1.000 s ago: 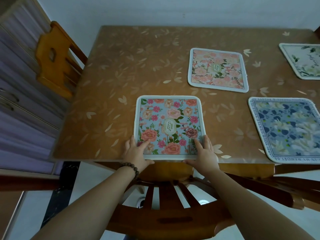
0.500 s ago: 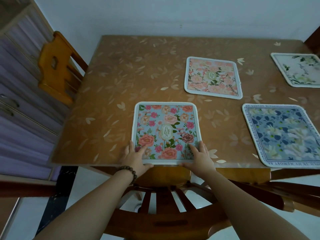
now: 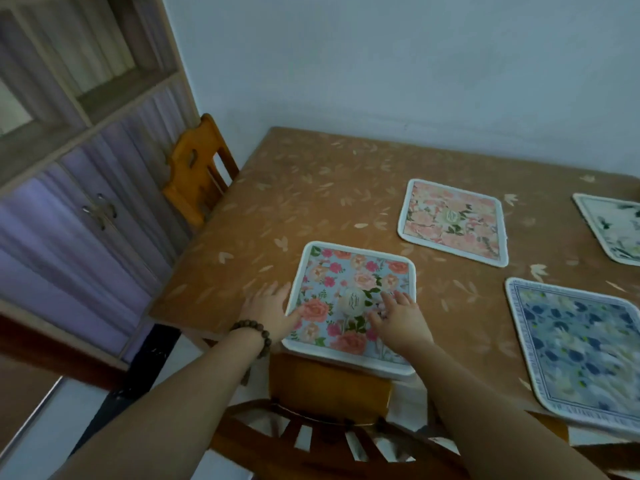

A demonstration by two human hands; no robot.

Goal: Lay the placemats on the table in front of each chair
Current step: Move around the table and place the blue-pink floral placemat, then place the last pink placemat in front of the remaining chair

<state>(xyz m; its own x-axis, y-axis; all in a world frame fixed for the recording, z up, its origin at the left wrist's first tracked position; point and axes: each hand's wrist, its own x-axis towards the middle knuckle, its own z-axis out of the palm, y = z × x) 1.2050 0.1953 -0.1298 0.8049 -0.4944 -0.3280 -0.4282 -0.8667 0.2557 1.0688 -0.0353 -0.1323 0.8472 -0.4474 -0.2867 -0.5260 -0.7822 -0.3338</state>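
Starting at the left, a ribbed lilac cabinet (image 3: 69, 237) stands against the wall, and a glossy orange wooden chair (image 3: 194, 171) is tucked to the table's left side. No mat lies in front of that chair, so I judge it the place not yet served. The table (image 3: 294, 188) wears a smooth tan cover printed with pale leaves.

The left hand (image 3: 268, 311), with a dark bead bracelet (image 3: 254, 336) at the wrist, lies flat with fingers spread, palm on the bare cover and thumb reaching onto the left edge of the blue floral placemat (image 3: 353, 282). This mat is a soft, rounded square with white piping, nearly square so no clear long axis, its near edge at the table's front rim above the near chair (image 3: 329, 386). The right hand (image 3: 398, 318) rests open on the mat's right half, fingers splayed, gripping nothing. Both hands are equally near it.

Farther right lie a peach floral placemat (image 3: 453, 221), a navy floral placemat (image 3: 581, 348) at the front edge, and a white leafy placemat (image 3: 616, 226), partly cut off. All lie flat and apart from one another.
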